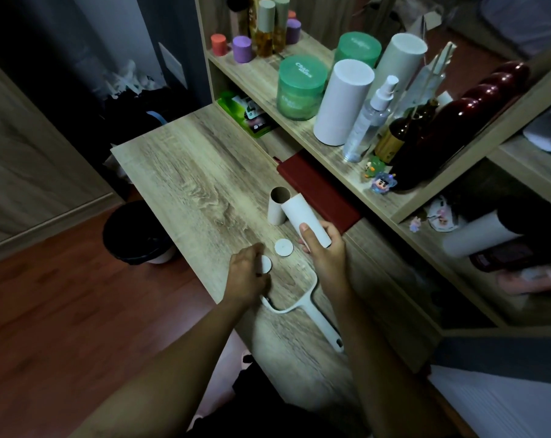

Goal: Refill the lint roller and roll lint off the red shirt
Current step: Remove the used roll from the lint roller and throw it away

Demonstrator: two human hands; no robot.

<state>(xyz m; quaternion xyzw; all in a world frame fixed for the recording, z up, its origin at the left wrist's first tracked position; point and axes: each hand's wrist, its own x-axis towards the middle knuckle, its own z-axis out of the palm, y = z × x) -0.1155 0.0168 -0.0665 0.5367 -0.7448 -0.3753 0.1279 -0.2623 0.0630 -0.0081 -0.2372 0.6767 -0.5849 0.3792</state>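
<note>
Two white caps point(283, 247), one refill roll point(306, 221), one empty core point(280, 206), one roller handle point(320, 322).

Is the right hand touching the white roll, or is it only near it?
Touching. The head view shows the right hand gripping the white roll: the thumb lies across its near end and the fingers curl round it.

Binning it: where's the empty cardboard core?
Head view: the empty cardboard core stands upright on the desk, just left of the refill roll in the right hand.

Head-worn view, seemingly close, steeply down onto desk point(188, 172)
</note>
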